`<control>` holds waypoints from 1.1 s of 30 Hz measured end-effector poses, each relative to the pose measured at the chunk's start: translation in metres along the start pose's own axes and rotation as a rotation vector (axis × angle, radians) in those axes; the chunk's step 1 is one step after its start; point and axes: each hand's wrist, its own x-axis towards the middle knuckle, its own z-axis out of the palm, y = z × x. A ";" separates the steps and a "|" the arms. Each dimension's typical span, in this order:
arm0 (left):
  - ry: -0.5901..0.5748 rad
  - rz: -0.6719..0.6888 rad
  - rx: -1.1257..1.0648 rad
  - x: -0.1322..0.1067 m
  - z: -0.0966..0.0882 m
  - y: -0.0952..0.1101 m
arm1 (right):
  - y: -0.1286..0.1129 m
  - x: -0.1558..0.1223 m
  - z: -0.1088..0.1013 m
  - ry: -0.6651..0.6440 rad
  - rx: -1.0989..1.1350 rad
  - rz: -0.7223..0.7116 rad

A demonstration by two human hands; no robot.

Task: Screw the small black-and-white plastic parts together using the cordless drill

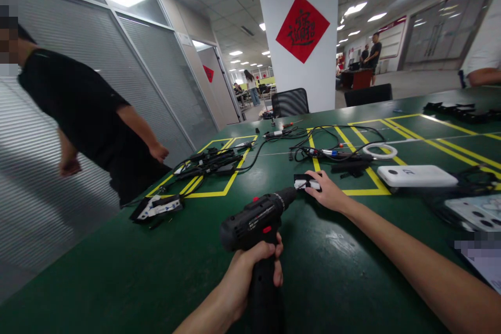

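Note:
A black cordless drill [256,219] with red buttons is in my left hand [245,271], whose fingers wrap around its grip. Its chuck points away and to the right. Just past the chuck lies a small black-and-white part [307,183] on the green table. My right hand [323,190] grips this part from the right, fingers over its top. The drill's front end reaches the part's left side; whether the bit touches it I cannot tell.
Yellow tape [225,193] marks areas on the green table [156,271]. Black cables and tools [213,162] lie at left, near a black-and-white part [158,209]. A white power bank [417,175] and a tape roll [379,151] are at right. A person [86,104] stands at left.

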 end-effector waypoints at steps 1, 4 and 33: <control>-0.003 0.002 -0.003 0.000 0.000 0.000 | 0.000 0.000 0.000 -0.001 0.000 0.001; -0.012 0.005 -0.004 0.000 0.001 0.001 | -0.001 0.000 -0.001 -0.001 0.000 -0.003; -0.006 0.015 0.022 0.000 0.001 0.001 | 0.001 0.001 0.000 0.003 -0.006 -0.007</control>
